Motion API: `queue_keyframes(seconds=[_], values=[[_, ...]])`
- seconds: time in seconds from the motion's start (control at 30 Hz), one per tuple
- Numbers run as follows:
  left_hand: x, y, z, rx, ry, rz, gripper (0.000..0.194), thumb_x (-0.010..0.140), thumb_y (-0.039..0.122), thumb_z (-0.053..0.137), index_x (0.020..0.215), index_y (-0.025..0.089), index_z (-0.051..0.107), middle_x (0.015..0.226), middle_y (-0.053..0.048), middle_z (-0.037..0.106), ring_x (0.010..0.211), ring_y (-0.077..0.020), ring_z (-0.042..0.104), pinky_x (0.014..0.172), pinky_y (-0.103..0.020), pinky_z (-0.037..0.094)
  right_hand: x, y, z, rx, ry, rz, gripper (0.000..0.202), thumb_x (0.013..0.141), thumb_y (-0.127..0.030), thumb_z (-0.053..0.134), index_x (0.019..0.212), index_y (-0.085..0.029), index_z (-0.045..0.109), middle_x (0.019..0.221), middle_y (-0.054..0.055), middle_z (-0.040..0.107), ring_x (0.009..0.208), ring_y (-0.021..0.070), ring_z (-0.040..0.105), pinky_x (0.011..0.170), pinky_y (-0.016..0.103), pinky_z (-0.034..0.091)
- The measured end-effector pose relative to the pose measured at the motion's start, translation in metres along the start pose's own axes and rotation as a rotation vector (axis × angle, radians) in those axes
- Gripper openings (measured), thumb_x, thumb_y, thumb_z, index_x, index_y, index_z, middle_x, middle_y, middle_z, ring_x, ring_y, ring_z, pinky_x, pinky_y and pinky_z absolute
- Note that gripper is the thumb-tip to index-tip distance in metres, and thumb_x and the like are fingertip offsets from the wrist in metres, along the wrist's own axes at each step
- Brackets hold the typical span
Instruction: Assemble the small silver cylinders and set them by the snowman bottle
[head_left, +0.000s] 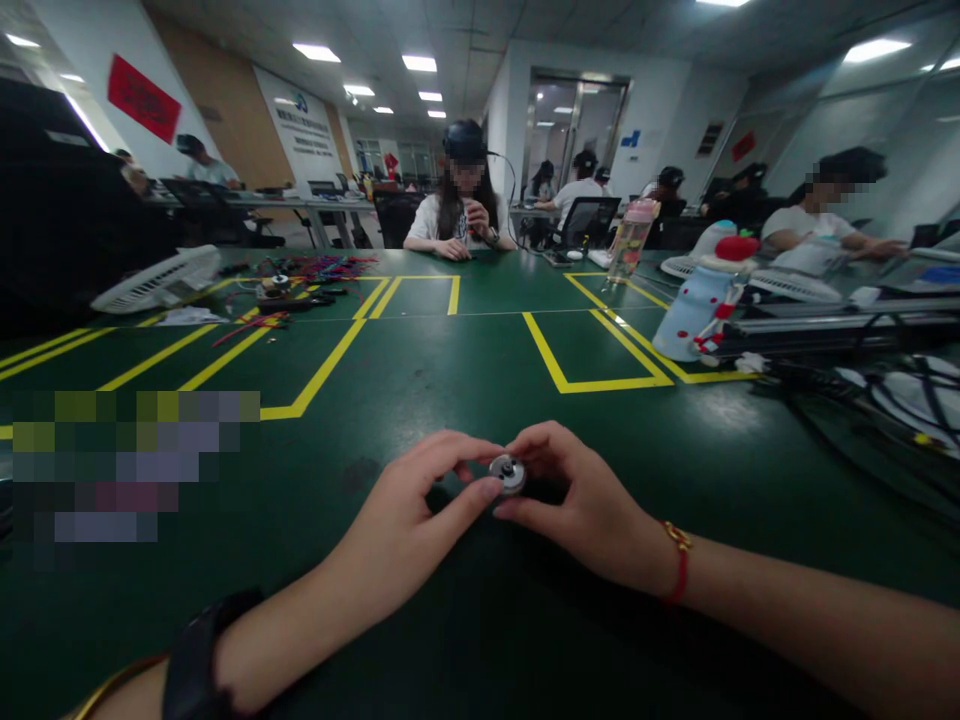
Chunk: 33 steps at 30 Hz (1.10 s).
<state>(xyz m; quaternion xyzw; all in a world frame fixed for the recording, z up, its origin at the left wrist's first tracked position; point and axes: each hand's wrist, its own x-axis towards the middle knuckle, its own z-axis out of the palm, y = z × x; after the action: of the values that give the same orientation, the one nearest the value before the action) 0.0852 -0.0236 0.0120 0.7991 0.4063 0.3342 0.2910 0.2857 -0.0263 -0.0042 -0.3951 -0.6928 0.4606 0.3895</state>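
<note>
A small round silver metal part [508,472] with a dark centre is pinched between both of my hands just above the green table [450,360]. My left hand [409,525] comes in from the lower left, its thumb and forefinger closed on the part's left side. My right hand [581,505], with a red string bracelet at the wrist, grips the part's right side from above. A black watch band sits on my left wrist.
Yellow tape marks boxes on the table. A white fan [157,280] and a heap of coloured wires [300,280] lie far left. A light blue bottle [694,310], cables and equipment [862,350] crowd the right. A person [461,215] sits across; others work behind.
</note>
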Motion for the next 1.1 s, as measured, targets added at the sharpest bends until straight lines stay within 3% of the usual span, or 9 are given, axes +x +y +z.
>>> queue_keyframes(seconds=[0.17, 0.37, 0.6, 0.7, 0.8, 0.93, 1.03, 1.1], values=[[0.013, 0.009, -0.003, 0.018, 0.012, 0.021, 0.013, 0.087, 0.032, 0.06, 0.091, 0.027, 0.071, 0.101, -0.002, 0.063, 0.097, -0.0189, 0.058, 0.087, -0.033, 0.046, 0.0, 0.009, 0.004, 0.075, 0.013, 0.024, 0.059, 0.067, -0.026, 0.076, 0.115, -0.025, 0.042, 0.108, 0.003, 0.061, 0.098, 0.0158, 0.061, 0.086, 0.036, 0.051], [0.016, 0.01, -0.019, 0.086, 0.084, -0.084, 0.014, 0.085, 0.038, 0.063, 0.088, 0.029, 0.073, 0.096, 0.0, 0.057, 0.089, -0.018, 0.057, 0.08, -0.031, 0.045, -0.001, 0.002, -0.008, -0.246, -0.002, -0.046, 0.047, 0.072, -0.031, 0.071, 0.116, -0.026, 0.054, 0.11, 0.002, 0.061, 0.099, 0.0162, 0.059, 0.09, 0.037, 0.048], [0.009, -0.017, 0.0, 0.172, -0.119, -0.113, 0.013, 0.08, 0.038, 0.068, 0.084, 0.03, 0.076, 0.089, -0.002, 0.058, 0.09, -0.0216, 0.056, 0.08, -0.035, 0.044, -0.002, 0.004, -0.009, -0.349, 0.022, -0.093, 0.044, 0.07, -0.031, 0.071, 0.112, -0.025, 0.057, 0.105, 0.002, 0.063, 0.092, 0.0159, 0.059, 0.081, 0.033, 0.049], [0.007, -0.017, -0.009, 0.138, -0.121, -0.156, 0.024, 0.079, 0.044, 0.067, 0.096, 0.03, 0.074, 0.094, -0.002, 0.06, 0.085, -0.0202, 0.057, 0.074, -0.033, 0.046, 0.0, 0.0, -0.021, -0.381, 0.028, -0.06, 0.044, 0.07, -0.034, 0.071, 0.111, -0.024, 0.058, 0.106, 0.003, 0.063, 0.093, 0.0162, 0.06, 0.082, 0.033, 0.049], [0.001, -0.02, -0.036, 0.16, -0.079, -0.252, 0.034, 0.083, 0.052, 0.059, 0.105, 0.029, 0.07, 0.099, -0.003, 0.061, 0.078, -0.0191, 0.058, 0.067, -0.032, 0.046, -0.004, 0.001, -0.065, -0.49, 0.163, 0.051, 0.05, 0.071, -0.043, 0.07, 0.114, -0.022, 0.057, 0.108, 0.006, 0.063, 0.092, 0.0191, 0.061, 0.082, 0.036, 0.049], [-0.014, -0.043, -0.067, 0.194, 0.02, -0.372, 0.035, 0.084, 0.054, 0.055, 0.1, 0.027, 0.069, 0.103, -0.004, 0.065, 0.087, -0.0223, 0.061, 0.071, -0.033, 0.047, -0.026, 0.018, -0.161, -0.844, 0.53, 0.258, 0.056, 0.067, -0.052, 0.069, 0.112, -0.02, 0.057, 0.1, 0.01, 0.063, 0.083, 0.0235, 0.059, 0.074, 0.038, 0.047], [-0.022, -0.057, -0.073, 0.169, 0.07, -0.436, 0.035, 0.084, 0.056, 0.055, 0.097, 0.026, 0.069, 0.097, -0.003, 0.068, 0.086, -0.0232, 0.063, 0.072, -0.034, 0.048, -0.05, 0.038, -0.225, -0.993, 0.717, 0.419, 0.058, 0.066, -0.055, 0.067, 0.108, -0.017, 0.057, 0.098, 0.015, 0.062, 0.084, 0.0283, 0.058, 0.073, 0.041, 0.043], [-0.023, -0.061, -0.072, 0.157, 0.102, -0.46, 0.036, 0.084, 0.057, 0.053, 0.095, 0.026, 0.069, 0.092, -0.002, 0.07, 0.084, -0.0235, 0.064, 0.074, -0.035, 0.047, -0.061, 0.047, -0.248, -1.02, 0.751, 0.513, 0.062, 0.066, -0.059, 0.065, 0.11, -0.016, 0.056, 0.1, 0.017, 0.061, 0.087, 0.0315, 0.058, 0.073, 0.043, 0.043]])
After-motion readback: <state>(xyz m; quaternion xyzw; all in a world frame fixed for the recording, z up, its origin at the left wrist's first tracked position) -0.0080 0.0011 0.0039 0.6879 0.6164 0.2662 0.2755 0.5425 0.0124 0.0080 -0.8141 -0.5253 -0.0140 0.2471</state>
